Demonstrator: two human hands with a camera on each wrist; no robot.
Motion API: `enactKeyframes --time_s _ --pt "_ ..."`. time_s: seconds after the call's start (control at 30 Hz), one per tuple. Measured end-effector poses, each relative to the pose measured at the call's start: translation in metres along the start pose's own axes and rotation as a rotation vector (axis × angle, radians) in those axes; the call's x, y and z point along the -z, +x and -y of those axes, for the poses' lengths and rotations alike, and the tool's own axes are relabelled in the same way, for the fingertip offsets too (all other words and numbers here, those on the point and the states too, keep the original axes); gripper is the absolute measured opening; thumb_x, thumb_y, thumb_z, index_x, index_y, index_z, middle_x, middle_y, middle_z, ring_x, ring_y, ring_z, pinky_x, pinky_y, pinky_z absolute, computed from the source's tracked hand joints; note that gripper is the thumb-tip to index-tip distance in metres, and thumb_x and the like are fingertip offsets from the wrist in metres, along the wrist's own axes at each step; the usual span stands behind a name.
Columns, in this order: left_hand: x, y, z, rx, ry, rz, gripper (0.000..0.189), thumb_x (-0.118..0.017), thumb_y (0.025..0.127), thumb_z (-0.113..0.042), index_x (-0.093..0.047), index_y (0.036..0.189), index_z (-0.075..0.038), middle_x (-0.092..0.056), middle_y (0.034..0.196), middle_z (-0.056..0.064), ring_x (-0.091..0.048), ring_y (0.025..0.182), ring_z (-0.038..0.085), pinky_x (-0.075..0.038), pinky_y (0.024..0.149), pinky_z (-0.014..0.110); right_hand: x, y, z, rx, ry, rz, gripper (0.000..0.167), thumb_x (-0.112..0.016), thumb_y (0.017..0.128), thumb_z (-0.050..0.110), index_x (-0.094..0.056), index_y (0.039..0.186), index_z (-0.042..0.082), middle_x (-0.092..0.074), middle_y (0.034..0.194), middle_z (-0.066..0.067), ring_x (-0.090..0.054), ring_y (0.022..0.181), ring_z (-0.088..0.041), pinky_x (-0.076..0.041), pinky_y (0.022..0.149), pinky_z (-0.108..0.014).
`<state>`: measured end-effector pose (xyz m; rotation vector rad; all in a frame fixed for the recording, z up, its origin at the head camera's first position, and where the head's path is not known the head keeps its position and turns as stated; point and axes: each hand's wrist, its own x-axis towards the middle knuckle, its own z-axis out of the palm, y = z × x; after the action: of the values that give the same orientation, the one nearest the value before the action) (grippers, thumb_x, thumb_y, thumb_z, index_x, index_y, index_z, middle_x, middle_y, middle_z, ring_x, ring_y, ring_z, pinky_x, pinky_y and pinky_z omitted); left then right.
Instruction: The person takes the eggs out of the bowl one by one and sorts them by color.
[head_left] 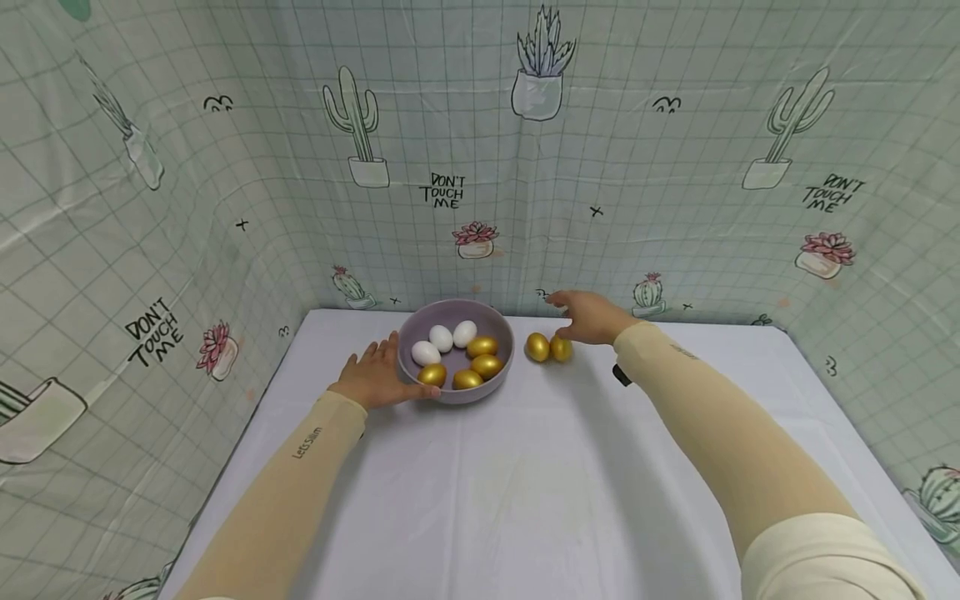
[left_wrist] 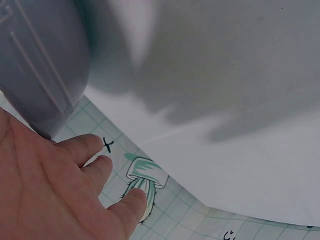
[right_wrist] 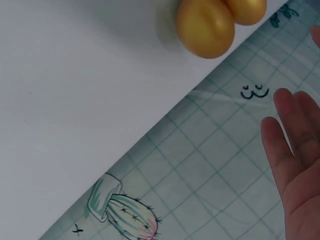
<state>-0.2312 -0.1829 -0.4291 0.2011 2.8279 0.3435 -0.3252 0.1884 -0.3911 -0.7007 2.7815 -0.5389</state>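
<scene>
A round mauve bowl [head_left: 457, 400] stands at the back of the table with three white eggs [head_left: 441, 338] and several golden eggs [head_left: 487, 366] inside. At its left side is my left hand [head_left: 378, 379], fingers spread and thumb along the near rim. In the left wrist view, that hand [left_wrist: 45, 185] lies against the bowl's outer wall [left_wrist: 45, 60]. To the right of the bowl, two golden eggs [head_left: 537, 347] sit side by side on the table. Over the right one hovers my right hand [head_left: 592, 317], its fingers extended. The right wrist view shows that hand [right_wrist: 302, 165] holding nothing, apart from the golden eggs [right_wrist: 206, 27].
A white cloth covers the table [head_left: 510, 500]. Close behind it rises a fabric backdrop [head_left: 600, 250] with a grid and cactus print, which also runs along both sides.
</scene>
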Motion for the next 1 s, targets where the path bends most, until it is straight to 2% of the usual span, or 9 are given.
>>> enactKeyframes --time_s 0.33,0.73,0.83,1.0 --pt "-0.002 0.000 0.002 -0.006 0.007 -0.013 0.139 -0.053 0.070 -0.091 -0.001 0.158 0.003 -0.020 0.160 0.027 -0.013 0.148 0.042 -0.012 0.116 0.062 -0.003 0.014 0.042 0.097 -0.007 0.016 0.062 -0.074 0.088 0.014 -0.050 0.145 0.004 -0.052 0.144 -0.013 -0.059 0.121 -0.031 -0.047 0.101 -0.045" --pt "0.000 -0.001 0.000 -0.004 0.000 -0.003 0.138 -0.054 0.071 -0.090 0.000 0.158 0.003 -0.018 0.160 0.027 -0.012 0.148 0.042 -0.011 0.116 0.062 -0.029 0.033 0.088 0.207 -0.029 0.048 0.058 -0.074 0.091 0.017 -0.053 0.143 0.004 -0.060 0.135 -0.012 -0.060 0.115 -0.026 -0.048 0.099 -0.040" --pt "0.000 0.000 0.001 -0.005 0.005 -0.003 0.139 -0.052 0.071 -0.091 0.000 0.158 0.003 -0.018 0.160 0.027 -0.012 0.148 0.042 -0.010 0.116 0.062 -0.035 0.035 0.096 0.213 0.032 0.074 0.055 -0.073 0.092 0.018 -0.054 0.142 0.005 -0.061 0.134 -0.012 -0.060 0.112 -0.025 -0.048 0.098 -0.039" --pt "0.000 0.000 0.001 -0.008 0.006 -0.007 0.138 -0.052 0.071 -0.091 -0.001 0.157 0.004 -0.018 0.160 0.027 -0.012 0.148 0.043 -0.010 0.116 0.062 -0.045 0.038 0.105 0.219 0.123 0.149 0.057 -0.071 0.092 0.010 -0.050 0.144 0.002 -0.055 0.140 -0.015 -0.058 0.119 -0.030 -0.049 0.099 -0.038"
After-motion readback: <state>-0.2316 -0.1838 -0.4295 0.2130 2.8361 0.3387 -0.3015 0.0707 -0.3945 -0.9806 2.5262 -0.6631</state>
